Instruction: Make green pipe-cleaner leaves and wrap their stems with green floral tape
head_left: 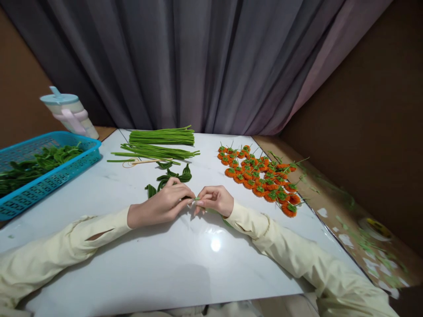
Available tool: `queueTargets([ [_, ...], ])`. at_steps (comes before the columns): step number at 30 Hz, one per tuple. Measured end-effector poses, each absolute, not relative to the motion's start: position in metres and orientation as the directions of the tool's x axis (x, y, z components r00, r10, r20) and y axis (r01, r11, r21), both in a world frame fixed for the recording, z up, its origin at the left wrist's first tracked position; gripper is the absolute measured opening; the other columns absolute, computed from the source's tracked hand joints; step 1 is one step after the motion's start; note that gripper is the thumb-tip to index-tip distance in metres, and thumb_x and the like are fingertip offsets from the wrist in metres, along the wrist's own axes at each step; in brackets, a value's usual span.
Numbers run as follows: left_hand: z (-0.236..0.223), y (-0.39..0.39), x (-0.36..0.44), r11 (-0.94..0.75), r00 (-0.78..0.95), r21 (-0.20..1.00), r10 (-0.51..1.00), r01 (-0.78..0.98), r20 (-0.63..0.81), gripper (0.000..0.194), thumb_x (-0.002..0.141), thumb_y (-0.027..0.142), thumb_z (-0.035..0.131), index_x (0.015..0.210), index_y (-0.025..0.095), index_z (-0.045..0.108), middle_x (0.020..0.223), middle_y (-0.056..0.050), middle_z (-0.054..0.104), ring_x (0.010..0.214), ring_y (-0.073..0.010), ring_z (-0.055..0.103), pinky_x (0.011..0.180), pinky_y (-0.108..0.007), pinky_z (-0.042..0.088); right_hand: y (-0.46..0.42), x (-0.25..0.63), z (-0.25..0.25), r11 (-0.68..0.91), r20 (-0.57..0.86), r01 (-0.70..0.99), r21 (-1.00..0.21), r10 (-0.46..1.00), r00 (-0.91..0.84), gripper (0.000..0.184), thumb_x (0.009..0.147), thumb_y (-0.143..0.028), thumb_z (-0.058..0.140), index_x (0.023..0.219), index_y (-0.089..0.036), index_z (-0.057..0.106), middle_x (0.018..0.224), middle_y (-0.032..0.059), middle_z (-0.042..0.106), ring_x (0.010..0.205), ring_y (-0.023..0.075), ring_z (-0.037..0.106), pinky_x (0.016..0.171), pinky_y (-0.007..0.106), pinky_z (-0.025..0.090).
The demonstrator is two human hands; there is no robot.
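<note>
Pinching a small green piece (197, 199) between left hand (169, 198) and right hand (218, 199), over the tabletop (158, 264). Could slip (grip partly hidden) if pinched too lightly, dropping near the dark leaves (187, 176).

Dark grey-purple pleated curtain (185, 66) across back, pinkish curtain panel (343, 48) at right end. Plain brown walls left (16, 66) and right (370, 110). White glossy tabletop (158, 273), faint grey marble veining, dark edge line on right. Tan surface (401, 255) alongside, right. Bright round light reflection (216, 245) near front; corners dim.
</note>
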State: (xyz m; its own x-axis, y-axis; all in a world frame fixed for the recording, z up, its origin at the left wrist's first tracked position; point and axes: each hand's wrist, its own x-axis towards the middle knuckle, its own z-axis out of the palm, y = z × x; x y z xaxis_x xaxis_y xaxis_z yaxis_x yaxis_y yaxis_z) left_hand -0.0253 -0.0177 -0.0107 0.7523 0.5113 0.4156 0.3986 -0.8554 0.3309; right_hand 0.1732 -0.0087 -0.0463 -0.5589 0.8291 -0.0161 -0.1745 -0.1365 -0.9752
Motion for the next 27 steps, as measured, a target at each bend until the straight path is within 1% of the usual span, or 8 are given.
queueTargets([
  [2,-0.011,-0.016,-0.025,-0.847,0.732,0.334,0.527,0.413,0.432,0.016,0.093,0.016,0.04,0.092,0.016,0.057,0.087,-0.005,0.066,0.078,-0.0155,0.057,0.081,-0.032,0.034,-0.006,0.175,-0.046,-0.169,-0.031,-0.194,-0.966,0.824,-0.566,0.031,0.06,-0.035,0.08,0.068,-0.01,0.063,0.056,0.0048,0.068,0.045,0.0096,0.055,0.05,0.023,0.043],
  [6,-0.012,-0.016,-0.025,-0.876,0.741,0.252,0.481,0.41,0.468,0.018,0.092,0.013,0.039,0.098,0.014,0.056,0.089,-0.007,0.066,0.082,-0.017,0.058,0.083,-0.035,0.032,-0.001,0.177,-0.046,-0.24,-0.058,-0.225,-0.944,0.794,-0.605,0.03,0.062,-0.033,0.079,0.071,-0.008,0.066,0.058,0.0064,0.069,0.046,0.0102,0.056,0.051,0.023,0.043],
  [11,-0.013,-0.017,-0.024,-0.893,0.741,0.182,0.443,0.411,0.504,0.018,0.091,0.009,0.04,0.099,0.013,0.056,0.089,-0.007,0.066,0.084,-0.0175,0.059,0.082,-0.035,0.032,0.0,0.177,-0.046,-0.289,-0.08,-0.239,-0.927,0.774,-0.629,0.029,0.061,-0.031,0.079,0.071,-0.007,0.067,0.058,0.0072,0.069,0.046,0.0103,0.056,0.052,0.023,0.042],
  [13,-0.015,-0.017,-0.023,-0.902,0.743,0.129,0.414,0.412,0.526,0.017,0.091,0.009,0.04,0.099,0.012,0.055,0.088,-0.008,0.066,0.085,-0.018,0.06,0.081,-0.035,0.032,0.0,0.177,-0.046,-0.306,-0.087,-0.246,-0.92,0.771,-0.631,0.029,0.059,-0.03,0.08,0.071,-0.007,0.067,0.057,0.0071,0.069,0.046,0.0105,0.056,0.052,0.023,0.042],
  [18,-0.02,-0.015,-0.024,-0.909,0.759,-0.051,0.314,0.414,0.57,0.018,0.092,0.008,0.037,0.099,0.011,0.053,0.086,-0.01,0.066,0.085,-0.0189,0.061,0.079,-0.035,0.032,0.002,0.176,-0.046,-0.33,-0.101,-0.262,-0.907,0.774,-0.625,0.026,0.058,-0.027,0.08,0.069,-0.009,0.065,0.055,0.0069,0.069,0.045,0.0104,0.056,0.051,0.022,0.04],
  [23,-0.024,-0.013,-0.025,-0.899,0.787,-0.154,0.265,0.411,0.557,0.021,0.091,0.002,0.035,0.099,0.009,0.053,0.085,-0.011,0.067,0.087,-0.0196,0.061,0.079,-0.035,0.031,0.004,0.175,-0.047,-0.331,-0.102,-0.267,-0.905,0.778,-0.619,0.024,0.058,-0.025,0.079,0.067,-0.009,0.064,0.054,0.0066,0.068,0.044,0.0112,0.056,0.049,0.022,0.038],
  [27,-0.025,-0.012,-0.026,-0.888,0.813,-0.231,0.224,0.398,0.538,0.022,0.091,0.003,0.034,0.1,0.007,0.053,0.088,-0.013,0.067,0.089,-0.0209,0.061,0.079,-0.035,0.031,0.006,0.176,-0.048,-0.341,-0.111,-0.27,-0.901,0.78,-0.615,0.022,0.058,-0.024,0.078,0.066,-0.008,0.065,0.051,0.0057,0.066,0.042,0.0097,0.054,0.046,0.021,0.036],
])
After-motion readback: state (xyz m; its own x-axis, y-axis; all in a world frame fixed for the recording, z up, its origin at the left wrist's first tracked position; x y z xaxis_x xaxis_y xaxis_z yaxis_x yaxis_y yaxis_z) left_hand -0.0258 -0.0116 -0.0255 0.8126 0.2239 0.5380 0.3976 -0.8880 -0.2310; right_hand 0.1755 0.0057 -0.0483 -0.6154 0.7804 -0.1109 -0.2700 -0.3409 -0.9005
